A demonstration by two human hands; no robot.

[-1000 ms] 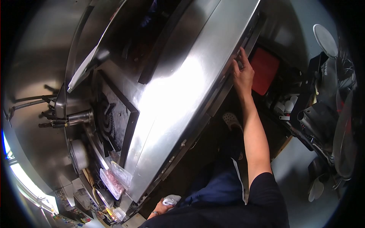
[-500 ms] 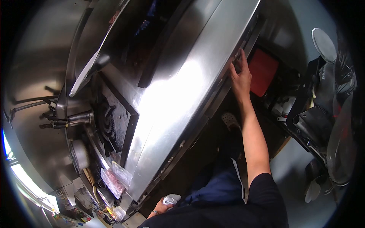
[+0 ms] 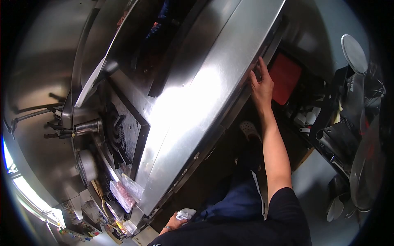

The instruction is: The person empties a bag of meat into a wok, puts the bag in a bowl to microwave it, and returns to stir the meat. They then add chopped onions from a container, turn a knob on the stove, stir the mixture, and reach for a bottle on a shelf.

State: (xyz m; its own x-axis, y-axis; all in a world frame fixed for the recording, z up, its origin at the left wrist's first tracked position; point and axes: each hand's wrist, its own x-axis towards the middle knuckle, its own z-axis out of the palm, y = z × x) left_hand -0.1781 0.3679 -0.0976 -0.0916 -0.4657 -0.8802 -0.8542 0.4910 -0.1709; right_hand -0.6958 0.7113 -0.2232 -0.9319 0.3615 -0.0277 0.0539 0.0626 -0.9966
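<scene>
At the bottom of the head view, my left hand (image 3: pixel 175 222) is closed around a bunched white cloth (image 3: pixel 186 214). A band shows on that wrist. My right hand (image 3: pixel 262 87) reaches out to the front panel under the edge of a stainless steel stove (image 3: pixel 180 119). Its thumb and fingers are bent against the panel, and whatever lies between their tips is hidden by the steel edge. Farther along the stove, blue light with an orange spot (image 3: pixel 155 27) shows in a dark opening. A burner grate (image 3: pixel 117 127) is set into the stove's left side.
A pale-handled pan or sheet (image 3: pixel 90 84) juts over the stove. Clear plastic trays with pink meat (image 3: pixel 123 194) sit at the near left corner. On the right are a red board (image 3: pixel 285 78), a strainer (image 3: pixel 354 53) and hanging pans (image 3: pixel 367 164).
My right hand stays at the panel, its fingers shifted slightly and drawn closer together. An orange spot has appeared in the blue light. The view has moved a little.
</scene>
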